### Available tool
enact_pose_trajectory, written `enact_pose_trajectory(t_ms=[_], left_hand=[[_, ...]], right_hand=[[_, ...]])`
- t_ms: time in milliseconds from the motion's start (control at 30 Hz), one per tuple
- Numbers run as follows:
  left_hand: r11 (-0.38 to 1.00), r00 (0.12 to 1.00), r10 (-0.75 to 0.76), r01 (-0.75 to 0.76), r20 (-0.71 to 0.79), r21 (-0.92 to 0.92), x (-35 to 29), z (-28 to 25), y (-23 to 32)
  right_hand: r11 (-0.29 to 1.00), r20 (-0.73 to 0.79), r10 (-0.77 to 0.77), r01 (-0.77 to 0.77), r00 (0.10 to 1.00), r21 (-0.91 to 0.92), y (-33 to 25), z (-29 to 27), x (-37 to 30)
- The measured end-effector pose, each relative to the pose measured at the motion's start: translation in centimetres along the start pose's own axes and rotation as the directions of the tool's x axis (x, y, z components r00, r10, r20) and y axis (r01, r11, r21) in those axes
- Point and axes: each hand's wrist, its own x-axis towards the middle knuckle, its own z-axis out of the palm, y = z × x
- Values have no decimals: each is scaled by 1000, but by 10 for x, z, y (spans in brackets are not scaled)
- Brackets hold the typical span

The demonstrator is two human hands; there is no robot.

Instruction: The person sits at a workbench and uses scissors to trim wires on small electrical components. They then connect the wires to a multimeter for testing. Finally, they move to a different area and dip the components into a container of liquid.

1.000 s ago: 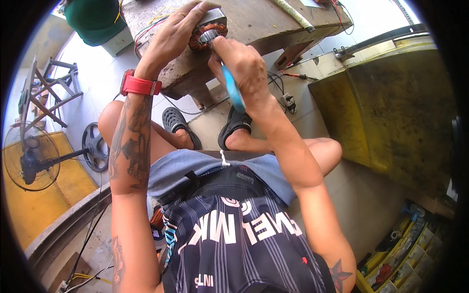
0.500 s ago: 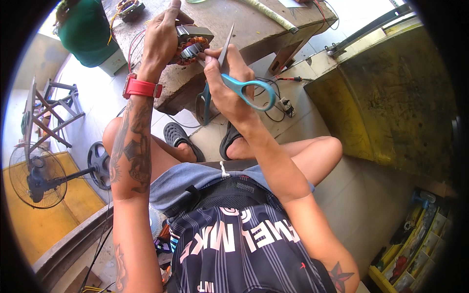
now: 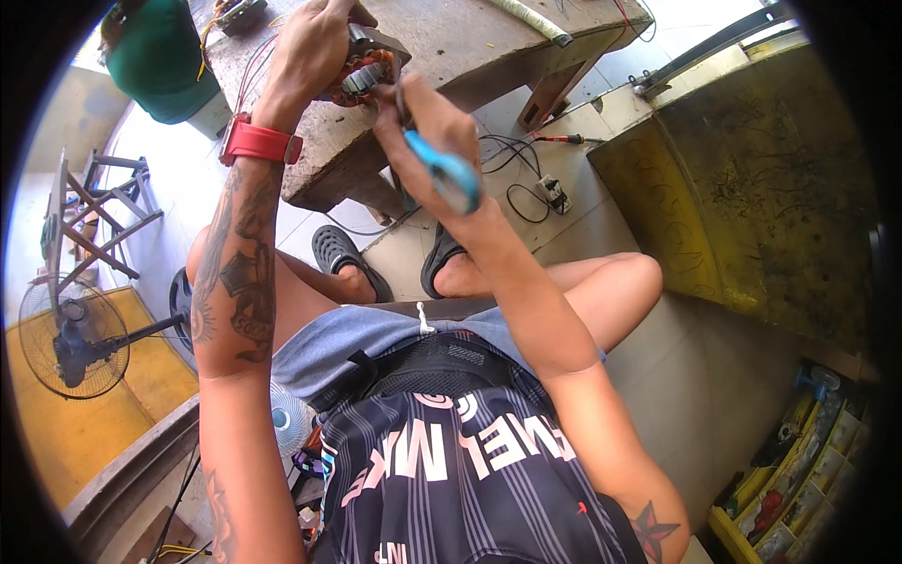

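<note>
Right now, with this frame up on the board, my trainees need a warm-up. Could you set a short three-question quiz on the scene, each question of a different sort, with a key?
1. Multiple choice: which tool is in the right hand?
a) pliers
b) teal-handled scissors
c) a paintbrush

2. True or false: the red wristwatch is worn on the right wrist.

3. Fill the gap: the left hand is on a motor part with copper-coloured windings, called a ____.

Key: 1 b; 2 false, it is on the left one; 3 stator.
</note>
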Motion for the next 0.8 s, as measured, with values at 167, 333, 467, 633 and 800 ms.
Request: enact_pose_trajectory(t_ms=[167,333,467,633,800], left_hand=[[504,847,490,-468,206,726,15,22,3],[-6,663,368,-699,652,715,41,31,4],[296,829,427,-505,361,811,43,29,-3],[497,771,587,-582,245,644,46,33,-18],[797,938,325,-341,-122,-498,16,34,-61]], right_hand=[[987,-73,42,-30,996,159,10,-14,6],[994,-78,-60,67,995,86,15,-12,3],[997,33,-78,77,996,25,23,-23,3],[947,64,-198,207,978,-244,20,-20,3],[991,-3,-61,60,998,-120,6,-18,6]])
